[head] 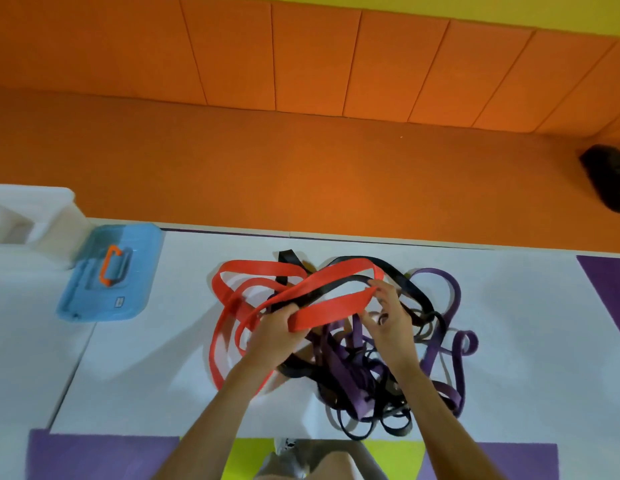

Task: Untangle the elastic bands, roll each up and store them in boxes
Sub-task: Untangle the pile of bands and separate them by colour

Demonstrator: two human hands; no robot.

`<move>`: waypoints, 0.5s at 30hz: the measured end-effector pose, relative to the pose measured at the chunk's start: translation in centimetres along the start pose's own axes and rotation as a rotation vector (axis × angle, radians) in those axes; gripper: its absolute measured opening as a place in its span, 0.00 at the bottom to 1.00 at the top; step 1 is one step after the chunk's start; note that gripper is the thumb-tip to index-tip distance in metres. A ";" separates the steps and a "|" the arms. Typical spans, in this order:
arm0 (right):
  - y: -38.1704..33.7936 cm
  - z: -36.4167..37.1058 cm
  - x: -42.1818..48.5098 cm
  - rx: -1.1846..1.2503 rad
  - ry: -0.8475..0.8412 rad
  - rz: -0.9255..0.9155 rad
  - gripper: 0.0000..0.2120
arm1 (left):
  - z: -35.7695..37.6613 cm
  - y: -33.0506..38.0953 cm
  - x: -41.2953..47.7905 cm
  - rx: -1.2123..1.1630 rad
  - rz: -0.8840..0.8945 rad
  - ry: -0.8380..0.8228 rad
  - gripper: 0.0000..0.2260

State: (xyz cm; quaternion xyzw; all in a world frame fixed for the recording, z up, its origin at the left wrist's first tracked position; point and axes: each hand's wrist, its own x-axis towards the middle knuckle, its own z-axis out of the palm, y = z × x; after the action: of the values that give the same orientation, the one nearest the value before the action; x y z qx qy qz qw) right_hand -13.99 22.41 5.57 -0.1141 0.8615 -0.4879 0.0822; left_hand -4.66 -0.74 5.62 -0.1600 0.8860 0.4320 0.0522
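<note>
A padded orange wall [301, 57] and orange flooring filled the far side of the room, and nearer lay a white mat [509, 341] edged with purple and yellow-green patches, where the work was going on. In the middle of the mat sat the tangle: a wide red band [322, 311] looped out to the left, black bands [410, 289] threaded through it, and purple bands [440, 355] heaped to the right and near side. The left hand [273, 336] had its fingers curled round the near fold of the red band, while the right hand [391, 320] pinched the same strip at its far fold – the stretch between them lifted clear of the pile, probably to find where it crossed the black ones and draw it free. No band looked rolled yet, so the task seemed at its start. To the far left a blue plastic box [93, 299] with an orange handle [111, 265] lay closed just beside an open white box [31, 223] – both well apart from the tangle, presumably waiting for finished rolls.
</note>
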 end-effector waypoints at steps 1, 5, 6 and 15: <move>0.0 0.3 0.4 -0.024 -0.038 -0.023 0.27 | -0.5 -0.3 0.2 -0.002 -0.028 0.084 0.05; 0.2 1.5 1.5 -0.095 -0.178 -0.095 0.27 | -2.3 -2.0 0.9 -0.007 -0.154 0.190 0.06; 0.3 2.0 1.6 -0.093 -0.209 -0.092 0.28 | -2.7 -2.5 1.0 -0.013 -0.163 0.203 0.06; 0.2 7.1 3.2 -0.072 -0.441 -0.109 0.19 | -5.5 -6.1 2.5 0.166 -0.237 0.053 0.30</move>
State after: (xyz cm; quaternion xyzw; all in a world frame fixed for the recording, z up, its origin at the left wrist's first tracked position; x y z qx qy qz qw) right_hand -15.29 15.83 1.64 -0.2671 0.8321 -0.4239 0.2380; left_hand -4.75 -9.11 3.90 -0.2701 0.8946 0.3437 0.0923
